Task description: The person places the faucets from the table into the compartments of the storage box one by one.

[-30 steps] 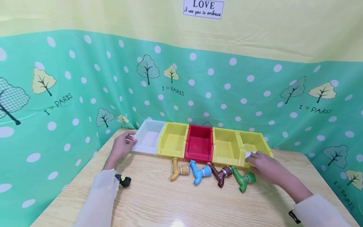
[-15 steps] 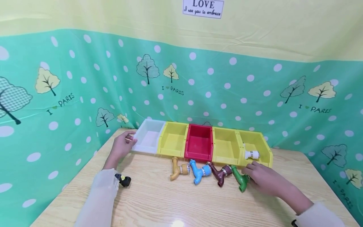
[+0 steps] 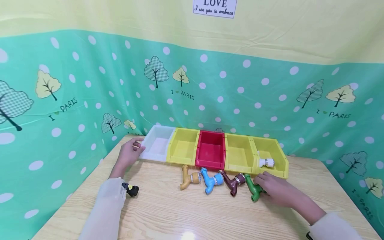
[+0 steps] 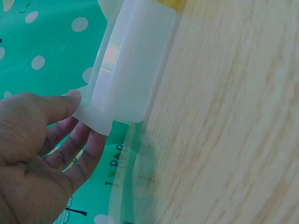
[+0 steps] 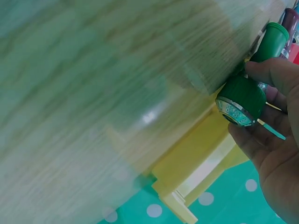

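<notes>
My left hand (image 3: 128, 154) holds the outer edge of the white bin (image 3: 158, 145). In the left wrist view its thumb lies on the rim and the fingers curl beneath. The green tap (image 3: 253, 187) lies in front of the right-hand yellow bin (image 3: 281, 170). My right hand (image 3: 276, 188) grips this tap by its ribbed knob (image 5: 240, 95), thumb on one side and fingers on the other, hiding most of the knob in the head view. A white tap (image 3: 266, 162) lies inside that yellow bin.
Left of the green tap lie a maroon tap (image 3: 233, 182), a blue tap (image 3: 211, 181) and an ochre tap (image 3: 189, 178). Behind them stand a red bin (image 3: 210, 150) and two more yellow bins. A patterned curtain hangs behind the wooden table (image 3: 168, 213).
My right hand has let go of the white tap in the right-hand yellow bin and moved down toward me to the green tap, now gripping it. The left hand stays on the white bin.
</notes>
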Demonstrator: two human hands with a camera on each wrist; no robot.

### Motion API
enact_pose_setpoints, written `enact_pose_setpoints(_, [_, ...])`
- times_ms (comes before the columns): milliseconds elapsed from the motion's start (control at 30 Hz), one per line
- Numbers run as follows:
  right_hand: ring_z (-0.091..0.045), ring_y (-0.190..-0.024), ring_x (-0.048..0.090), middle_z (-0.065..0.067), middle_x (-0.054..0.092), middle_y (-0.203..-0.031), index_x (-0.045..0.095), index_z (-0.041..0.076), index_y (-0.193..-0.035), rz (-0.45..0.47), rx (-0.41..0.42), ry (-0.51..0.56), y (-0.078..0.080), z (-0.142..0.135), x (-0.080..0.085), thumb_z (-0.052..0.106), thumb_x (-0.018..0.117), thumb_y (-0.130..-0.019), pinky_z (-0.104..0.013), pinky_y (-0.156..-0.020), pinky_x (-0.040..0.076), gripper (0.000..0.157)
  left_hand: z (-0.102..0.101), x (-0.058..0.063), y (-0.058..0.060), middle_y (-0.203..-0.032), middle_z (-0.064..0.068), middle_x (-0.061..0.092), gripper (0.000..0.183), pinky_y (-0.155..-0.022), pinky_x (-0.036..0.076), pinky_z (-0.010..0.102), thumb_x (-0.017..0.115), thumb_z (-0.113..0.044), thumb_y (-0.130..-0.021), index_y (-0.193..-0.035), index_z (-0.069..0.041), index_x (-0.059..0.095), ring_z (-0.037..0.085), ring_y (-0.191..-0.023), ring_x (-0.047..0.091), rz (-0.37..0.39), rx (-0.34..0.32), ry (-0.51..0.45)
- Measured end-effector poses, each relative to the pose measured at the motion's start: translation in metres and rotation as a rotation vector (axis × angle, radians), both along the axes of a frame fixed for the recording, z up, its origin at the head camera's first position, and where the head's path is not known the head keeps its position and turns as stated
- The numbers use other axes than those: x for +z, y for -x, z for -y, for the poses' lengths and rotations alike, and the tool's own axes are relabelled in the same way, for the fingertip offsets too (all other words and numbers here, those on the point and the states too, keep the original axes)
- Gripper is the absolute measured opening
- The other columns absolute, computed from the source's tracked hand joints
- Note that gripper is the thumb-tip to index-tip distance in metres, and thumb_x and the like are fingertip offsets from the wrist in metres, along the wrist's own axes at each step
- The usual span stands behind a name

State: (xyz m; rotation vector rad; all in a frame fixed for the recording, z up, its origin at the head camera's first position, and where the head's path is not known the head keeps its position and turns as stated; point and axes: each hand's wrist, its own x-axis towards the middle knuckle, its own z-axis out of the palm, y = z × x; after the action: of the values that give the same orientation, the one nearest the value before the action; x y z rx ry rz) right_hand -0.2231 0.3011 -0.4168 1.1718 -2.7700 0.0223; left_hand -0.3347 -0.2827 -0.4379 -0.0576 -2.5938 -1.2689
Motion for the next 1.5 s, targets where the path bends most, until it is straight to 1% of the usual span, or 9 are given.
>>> enact_pose_setpoints(67, [-0.011, -0.087, 0.051, 0.01, 0.058, -0.096, 0.064, 0.018, -0.102, 0.007, -0.002, 0.015, 0.0, 0.0, -0.001, 0.007, 0.081, -0.083, -0.033, -0.07, 0.05, 0.027, 0.0, 0.001, 0.0, -0.114, 0.019, 0.063, 0.041, -0.081, 0.057, 0.04, 0.064, -0.014, -0.102, -0.141, -0.002, 0.055, 0.034, -0.102, 0.064, -0.003, 0.0, 0.003])
enact_pose_setpoints(267, [-0.008, -0.082, 0.042, 0.014, 0.045, -0.087, 0.053, 0.025, -0.091, 0.049, -0.071, 0.011, 0.0, 0.0, -0.003, 0.008, 0.075, -0.069, -0.024, -0.066, 0.038, 0.036, -0.002, 0.002, 0.0, -0.114, 0.018, 0.062, 0.041, -0.08, 0.057, 0.039, 0.064, -0.015, -0.103, -0.142, -0.004, 0.055, 0.034, -0.103, 0.064, 0.006, 0.001, -0.001])
enact_pose_setpoints(400, [-0.008, -0.083, 0.041, 0.014, 0.044, -0.088, 0.053, 0.024, -0.092, 0.047, -0.068, 0.028, -0.004, 0.0, -0.001, 0.008, 0.075, -0.069, -0.024, -0.066, 0.039, 0.035, -0.002, 0.001, 0.001, -0.115, 0.018, 0.062, 0.042, -0.08, 0.058, 0.039, 0.064, -0.015, -0.103, -0.142, -0.004, 0.055, 0.035, -0.104, 0.064, 0.012, 0.001, -0.007])
enact_pose_setpoints(500, [-0.007, -0.085, 0.044, 0.014, 0.047, -0.088, 0.055, 0.021, -0.092, 0.044, -0.06, 0.066, -0.007, 0.001, 0.003, 0.006, 0.075, -0.071, -0.026, -0.068, 0.044, 0.033, -0.002, 0.002, 0.002, -0.115, 0.018, 0.062, 0.042, -0.08, 0.058, 0.039, 0.065, -0.016, -0.103, -0.142, -0.005, 0.055, 0.035, -0.104, 0.064, 0.014, 0.004, -0.006])
enact_pose_setpoints(700, [-0.009, -0.089, 0.05, 0.012, 0.052, -0.091, 0.059, 0.017, -0.097, 0.093, -0.093, 0.084, -0.01, 0.001, 0.007, 0.003, 0.077, -0.073, -0.032, -0.073, 0.051, 0.033, 0.0, 0.002, 0.002, -0.115, 0.018, 0.062, 0.041, -0.081, 0.058, 0.041, 0.064, -0.015, -0.103, -0.141, -0.004, 0.055, 0.035, -0.103, 0.064, 0.018, 0.004, -0.007])
enact_pose_setpoints(833, [-0.008, -0.086, 0.049, 0.012, 0.051, -0.09, 0.059, 0.018, -0.096, 0.118, -0.122, 0.048, -0.011, 0.0, 0.005, 0.006, 0.084, -0.077, -0.031, -0.071, 0.051, 0.034, 0.0, 0.002, 0.0, -0.115, 0.018, 0.062, 0.041, -0.08, 0.058, 0.04, 0.064, -0.015, -0.103, -0.142, -0.004, 0.055, 0.035, -0.104, 0.064, 0.021, 0.002, -0.007])
enact_pose_setpoints(1000, [-0.008, -0.083, 0.049, 0.011, 0.052, -0.089, 0.059, 0.018, -0.094, 0.114, -0.16, 0.026, -0.013, 0.001, 0.003, 0.008, 0.089, -0.076, -0.031, -0.069, 0.051, 0.036, 0.001, 0.001, 0.0, -0.115, 0.018, 0.062, 0.041, -0.08, 0.057, 0.039, 0.064, -0.014, -0.103, -0.141, -0.004, 0.055, 0.034, -0.103, 0.064, 0.013, -0.002, -0.003])
enact_pose_setpoints(1267, [-0.013, -0.08, 0.045, 0.008, 0.049, -0.083, 0.057, 0.018, -0.085, 0.133, -0.256, 0.024, -0.014, 0.008, 0.004, 0.003, 0.082, -0.07, -0.032, -0.067, 0.047, 0.032, 0.002, -0.001, 0.0, -0.114, 0.018, 0.062, 0.041, -0.081, 0.057, 0.039, 0.064, -0.015, -0.103, -0.141, -0.003, 0.055, 0.032, -0.101, 0.064, 0.015, 0.001, -0.004])
enact_pose_setpoints(1500, [-0.015, -0.081, 0.042, 0.006, 0.045, -0.084, 0.055, 0.015, -0.089, 0.173, -0.271, 0.025, -0.014, 0.01, 0.001, 0.008, 0.082, -0.07, -0.03, -0.066, 0.041, 0.034, 0.002, 0.0, 0.0, -0.114, 0.018, 0.062, 0.041, -0.079, 0.057, 0.038, 0.064, -0.015, -0.103, -0.141, -0.004, 0.055, 0.033, -0.1, 0.063, 0.012, -0.005, -0.007])
